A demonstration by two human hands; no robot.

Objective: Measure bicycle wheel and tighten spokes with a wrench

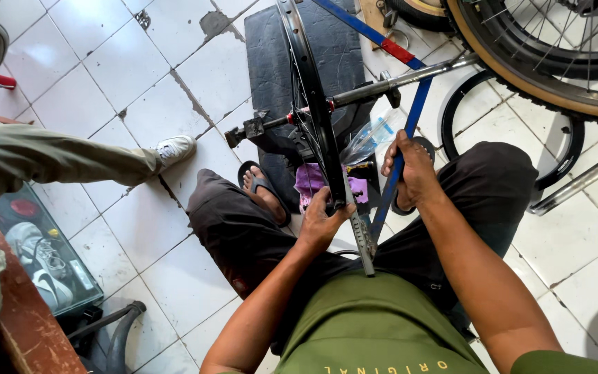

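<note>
The person sits over a black bicycle rim point(316, 104) that stands on edge between the knees, above the tiled floor point(140, 76). The left hand point(321, 220) grips the rim's near edge, its fingers point(328, 201) wrapped narrowly around it. The right hand point(413, 170) is closed on a blue frame bar point(417, 104) just right of the rim, fingers curled around the bar.

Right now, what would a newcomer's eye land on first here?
The black bicycle wheel rim standing edge-on at centre, mounted in a metal stand, with the left hand gripping its lower edge. Just right, the right hand wraps a blue metal bar. At left, another person's khaki trouser leg and white shoe rest on the white floor tiles.
</note>
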